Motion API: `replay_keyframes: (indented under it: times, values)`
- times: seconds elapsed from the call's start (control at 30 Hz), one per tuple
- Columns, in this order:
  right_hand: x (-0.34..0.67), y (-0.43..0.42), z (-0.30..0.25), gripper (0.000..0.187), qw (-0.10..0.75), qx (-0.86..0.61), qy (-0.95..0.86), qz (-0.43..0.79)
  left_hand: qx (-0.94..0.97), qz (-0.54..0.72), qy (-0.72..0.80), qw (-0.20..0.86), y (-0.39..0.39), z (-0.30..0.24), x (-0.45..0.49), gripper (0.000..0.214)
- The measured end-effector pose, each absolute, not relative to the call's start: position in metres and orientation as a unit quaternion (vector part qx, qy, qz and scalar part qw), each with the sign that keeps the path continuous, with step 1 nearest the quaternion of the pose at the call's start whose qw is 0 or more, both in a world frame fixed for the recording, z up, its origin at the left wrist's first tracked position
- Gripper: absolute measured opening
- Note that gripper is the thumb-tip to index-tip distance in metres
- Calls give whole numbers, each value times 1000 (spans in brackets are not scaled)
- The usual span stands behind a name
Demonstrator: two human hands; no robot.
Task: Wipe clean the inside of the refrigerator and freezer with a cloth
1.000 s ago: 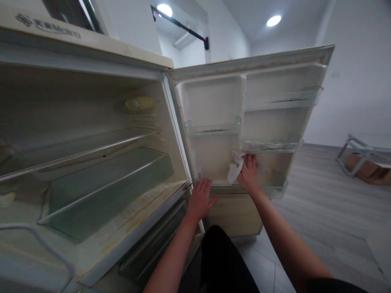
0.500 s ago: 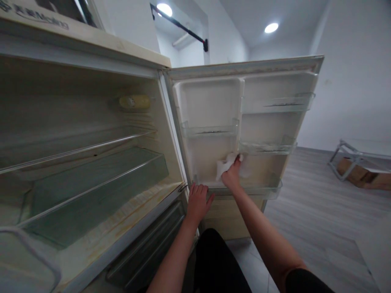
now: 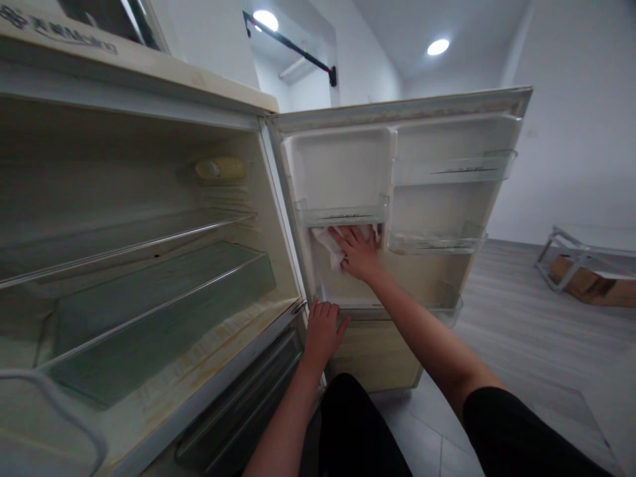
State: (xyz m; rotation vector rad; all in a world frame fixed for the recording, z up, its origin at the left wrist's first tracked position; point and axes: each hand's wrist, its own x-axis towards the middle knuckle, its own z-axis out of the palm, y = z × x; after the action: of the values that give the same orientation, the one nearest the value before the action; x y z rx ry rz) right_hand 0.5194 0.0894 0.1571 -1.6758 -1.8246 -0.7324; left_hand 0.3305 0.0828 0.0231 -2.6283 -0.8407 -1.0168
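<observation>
My right hand presses a white wiping cloth against the inner panel of the open fridge door. Its fingers are spread over the cloth, just under the small left door shelf. Lower down, my left hand rests with its fingertips on the edge of the door's bottom shelf near the hinge side. The fingers there are extended and the thumb stands apart. Part of the cloth is hidden under my right hand.
At left the fridge interior has glass shelves and a yellowish bottle on its side. Clear door racks jut out at right. A dark-fronted drawer lies below. A cardboard box sits under a metal-framed stand on the floor.
My right hand has moved up and left with the cloth, from the lower door panel to just beneath the left shelf. Its fingers have spread out. My left hand stays in place.
</observation>
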Motion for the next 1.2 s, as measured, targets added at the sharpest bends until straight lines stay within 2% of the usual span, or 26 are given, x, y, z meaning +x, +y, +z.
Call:
replay_keyframes:
  times: [0.07, 0.13, 0.27, 0.37, 0.43, 0.57, 0.8, 0.97, 1.2]
  values:
    - [522, 84, 144, 88, 296, -656, -636, -280, -889, -352, -278, 92, 83, 23, 330, 20]
    - [519, 86, 129, 80, 287, -648, -641, -296, -888, -358, -277, 85, 84, 22, 330, 20]
    - [514, 101, 109, 56, 167, -523, -779, -302, -886, -359, -278, 91, 85, 22, 331, 20]
    - [523, 106, 99, 48, 96, -471, -828, -286, -885, -363, -275, 99, 87, 21, 331, 21]
    - [535, 102, 95, 52, 58, -450, -848, -274, -886, -367, -269, 93, 88, 22, 330, 19]
    - [571, 71, 97, 71, 3, -448, -853, -266, -888, -367, -266, 78, 88, 23, 328, 18]
    - [652, -25, 119, 95, -21, -584, -741, -331, -887, -370, -266, 71, 86, 22, 328, 21]
    - [676, -65, 116, 85, -20, -665, -663, -342, -885, -372, -274, 58, 84, 22, 329, 18]
    - [644, -46, 114, 63, 20, -692, -627, -357, -884, -371, -278, 58, 83, 21, 329, 19]
